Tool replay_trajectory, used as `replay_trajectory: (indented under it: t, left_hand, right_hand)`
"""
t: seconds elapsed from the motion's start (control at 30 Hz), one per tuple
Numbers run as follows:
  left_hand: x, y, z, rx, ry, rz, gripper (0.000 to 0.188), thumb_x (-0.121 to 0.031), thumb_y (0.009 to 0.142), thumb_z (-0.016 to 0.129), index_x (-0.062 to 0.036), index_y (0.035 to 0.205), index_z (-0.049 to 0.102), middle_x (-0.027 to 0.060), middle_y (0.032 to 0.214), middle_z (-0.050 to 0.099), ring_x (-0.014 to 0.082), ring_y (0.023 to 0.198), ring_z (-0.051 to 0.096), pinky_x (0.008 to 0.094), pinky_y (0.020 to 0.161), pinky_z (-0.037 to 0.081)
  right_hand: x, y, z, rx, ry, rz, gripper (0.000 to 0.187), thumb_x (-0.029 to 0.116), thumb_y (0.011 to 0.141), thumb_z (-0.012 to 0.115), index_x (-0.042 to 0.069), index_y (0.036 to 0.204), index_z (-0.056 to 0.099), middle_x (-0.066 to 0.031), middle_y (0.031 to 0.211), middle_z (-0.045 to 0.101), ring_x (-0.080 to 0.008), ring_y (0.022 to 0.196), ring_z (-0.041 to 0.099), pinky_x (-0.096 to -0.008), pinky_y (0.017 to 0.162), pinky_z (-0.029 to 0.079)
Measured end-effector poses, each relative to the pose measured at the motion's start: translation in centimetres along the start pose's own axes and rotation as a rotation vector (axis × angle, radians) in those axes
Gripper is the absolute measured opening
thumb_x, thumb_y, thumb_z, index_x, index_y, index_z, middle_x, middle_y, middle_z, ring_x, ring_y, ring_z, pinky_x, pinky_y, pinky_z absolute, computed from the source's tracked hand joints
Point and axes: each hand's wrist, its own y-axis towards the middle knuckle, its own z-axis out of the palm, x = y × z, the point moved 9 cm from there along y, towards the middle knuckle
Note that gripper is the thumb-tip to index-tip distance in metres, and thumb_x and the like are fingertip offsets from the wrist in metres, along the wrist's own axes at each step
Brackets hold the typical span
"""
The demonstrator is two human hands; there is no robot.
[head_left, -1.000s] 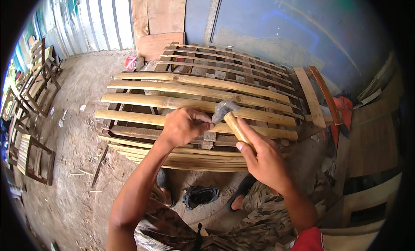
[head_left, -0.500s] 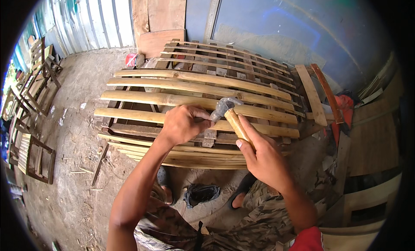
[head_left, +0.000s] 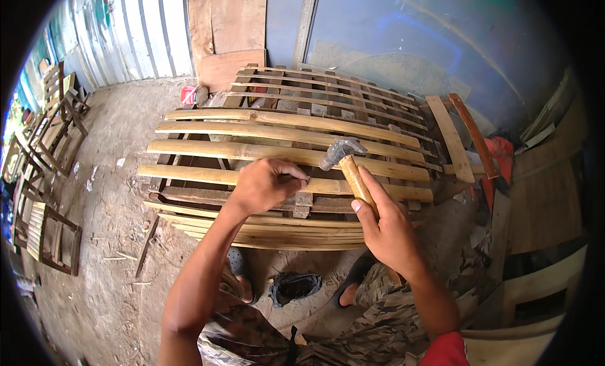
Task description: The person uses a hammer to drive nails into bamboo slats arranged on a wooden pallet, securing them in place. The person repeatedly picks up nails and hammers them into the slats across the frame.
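My right hand (head_left: 389,230) grips the wooden handle of a claw hammer (head_left: 359,182), its thumb laid along the handle. The metal head is raised a little above the bamboo slats, to the right of my left fingertips. My left hand (head_left: 261,184) rests over the nearest upper bamboo slat (head_left: 189,173), thumb and forefinger pinched at its surface. Whatever lies between those fingertips is too small to make out. Several pale bamboo slats run crosswise over a dark wooden frame (head_left: 201,196), with narrower strips on its far part. A short wooden block (head_left: 302,210) shows under the slat by my left hand.
More bamboo strips (head_left: 265,237) line the frame's near side. Below lies a black bag-like thing (head_left: 293,288) between my feet. Loose boards (head_left: 450,139) lean at the right; a red can (head_left: 189,94) stands behind. Wooden chairs (head_left: 60,240) are at the left, on a littered floor.
The hammer has lifted away from my left fingertips, up and to the right, with my right hand. My left hand keeps its pinch at the slat. The view has shifted slightly.
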Motion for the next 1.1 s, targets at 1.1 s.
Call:
replay_trajectory:
  t: [1.1]
  left_hand:
    - [-0.7, -0.8, -2.2, -0.367, 0.715, 0.038, 0.048, -0.037, 0.096, 0.062, -0.0068, 0.060, 0.071, 0.0177, 0.054, 0.063, 0.0376, 0.051, 0.065, 0.0477, 0.052, 0.053]
  right_hand:
    - [0.9, 0.2, 0.3, 0.015, 0.060, -0.088, 0.050, 0.010, 0.101, 0.058, -0.005, 0.147, 0.045, -0.0329, 0.117, 0.065, -0.0457, 0.105, 0.067, -0.0449, 0.089, 0.052]
